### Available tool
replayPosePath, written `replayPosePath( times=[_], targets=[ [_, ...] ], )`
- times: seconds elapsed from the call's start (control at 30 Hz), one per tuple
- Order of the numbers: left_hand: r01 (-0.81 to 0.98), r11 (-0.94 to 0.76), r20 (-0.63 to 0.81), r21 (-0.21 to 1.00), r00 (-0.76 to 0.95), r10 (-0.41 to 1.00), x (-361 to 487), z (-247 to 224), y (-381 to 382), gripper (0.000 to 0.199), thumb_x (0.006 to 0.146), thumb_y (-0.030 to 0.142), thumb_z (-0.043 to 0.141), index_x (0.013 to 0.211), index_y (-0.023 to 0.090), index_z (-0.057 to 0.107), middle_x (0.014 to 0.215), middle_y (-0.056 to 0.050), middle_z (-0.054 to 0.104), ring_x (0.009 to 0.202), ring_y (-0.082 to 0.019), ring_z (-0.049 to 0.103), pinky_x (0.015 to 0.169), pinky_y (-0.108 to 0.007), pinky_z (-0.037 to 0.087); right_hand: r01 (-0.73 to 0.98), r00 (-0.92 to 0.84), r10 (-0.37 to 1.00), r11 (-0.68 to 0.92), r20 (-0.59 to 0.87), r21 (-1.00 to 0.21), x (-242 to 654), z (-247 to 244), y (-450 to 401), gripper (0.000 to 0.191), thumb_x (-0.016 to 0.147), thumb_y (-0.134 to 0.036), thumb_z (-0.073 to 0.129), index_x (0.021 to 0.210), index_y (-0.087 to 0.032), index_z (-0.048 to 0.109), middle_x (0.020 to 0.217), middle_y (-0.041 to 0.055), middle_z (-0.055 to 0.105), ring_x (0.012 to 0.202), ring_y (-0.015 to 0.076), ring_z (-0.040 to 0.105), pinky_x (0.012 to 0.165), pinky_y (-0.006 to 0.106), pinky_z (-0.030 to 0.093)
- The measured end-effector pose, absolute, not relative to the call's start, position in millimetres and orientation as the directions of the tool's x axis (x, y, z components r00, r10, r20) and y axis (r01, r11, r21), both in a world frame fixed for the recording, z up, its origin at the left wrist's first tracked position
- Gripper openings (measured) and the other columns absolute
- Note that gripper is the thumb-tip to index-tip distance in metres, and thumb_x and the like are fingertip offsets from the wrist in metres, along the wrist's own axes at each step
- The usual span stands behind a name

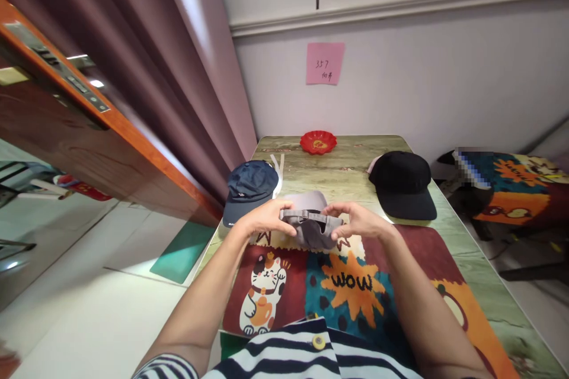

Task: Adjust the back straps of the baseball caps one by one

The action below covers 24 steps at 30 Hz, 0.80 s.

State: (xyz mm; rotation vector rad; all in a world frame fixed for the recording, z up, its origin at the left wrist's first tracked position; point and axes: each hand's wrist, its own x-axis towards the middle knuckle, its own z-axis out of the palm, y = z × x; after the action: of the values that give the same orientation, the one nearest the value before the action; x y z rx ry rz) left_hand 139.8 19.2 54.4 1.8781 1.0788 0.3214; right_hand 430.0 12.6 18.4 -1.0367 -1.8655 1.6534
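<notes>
Between my two hands is a grey baseball cap (pixel 313 234), its back strap toward me and its paler brim pointing away. My left hand (pixel 271 217) grips the cap's left edge, thumb at the strap side. On the opposite edge, my right hand (pixel 358 221) pinches the cap between thumb and fingers. The cap is above the far part of a printed mat (pixel 355 284); whether it touches the mat I cannot tell. A navy cap (pixel 251 183) with a white strap lies left of my left hand. Beyond my right hand sits a black cap (pixel 404 180).
A red scalloped dish (pixel 318 143) stands at the back of the marbled table (pixel 347 160), by the wall. A pink note (pixel 325 63) is stuck above it. Left of the table are a curtain (pixel 186 71) and a wooden door edge (pixel 146 148). Another covered surface (pixel 520 177) is at right.
</notes>
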Motion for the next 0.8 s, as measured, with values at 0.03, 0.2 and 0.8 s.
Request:
replayPosePath(
  times=[0.03,0.2,0.8],
  targets=[
    [0.536,-0.16,-0.228,0.829,0.586,0.778,135.8,51.2,18.8,0.025,0.065,0.032,0.079,0.079,0.016,0.065,0.077,0.002,0.059,0.073,-0.016,0.054,0.066,-0.023,0.041,0.276,-0.647,0.739,-0.003,-0.188,-0.961,434.4,16.2,10.8,0.055,0.06,-0.044,0.09,0.106,-0.02,0.072,0.092,0.0025,0.069,0.065,0.0147,0.061,0.055,0.024,0.05],
    [0.44,-0.026,-0.29,0.898,0.635,0.716,123.3,37.9,19.3,0.022,0.067,0.029,0.077,0.081,0.015,0.068,0.077,0.001,0.063,0.075,-0.015,0.057,0.067,-0.021,0.042,0.277,-0.645,0.753,0.074,-0.128,-0.958,442.9,11.5,0.0,0.036,0.062,-0.049,0.088,0.076,-0.019,0.074,0.08,0.0041,0.07,0.07,0.0194,0.065,0.056,0.027,0.051],
    [0.622,-0.357,-0.041,0.697,0.531,0.846,146.8,34.8,59.9,0.031,0.079,0.045,0.07,0.066,0.016,0.068,0.058,0.001,0.055,0.054,-0.012,0.049,0.052,-0.023,0.032,0.767,-0.252,0.957,0.288,0.144,-0.573,435.0,-9.4,32.1,0.041,0.093,-0.055,0.055,0.076,-0.021,0.07,0.06,0.0012,0.064,0.057,0.0162,0.056,0.055,0.026,0.034]
  ],
)
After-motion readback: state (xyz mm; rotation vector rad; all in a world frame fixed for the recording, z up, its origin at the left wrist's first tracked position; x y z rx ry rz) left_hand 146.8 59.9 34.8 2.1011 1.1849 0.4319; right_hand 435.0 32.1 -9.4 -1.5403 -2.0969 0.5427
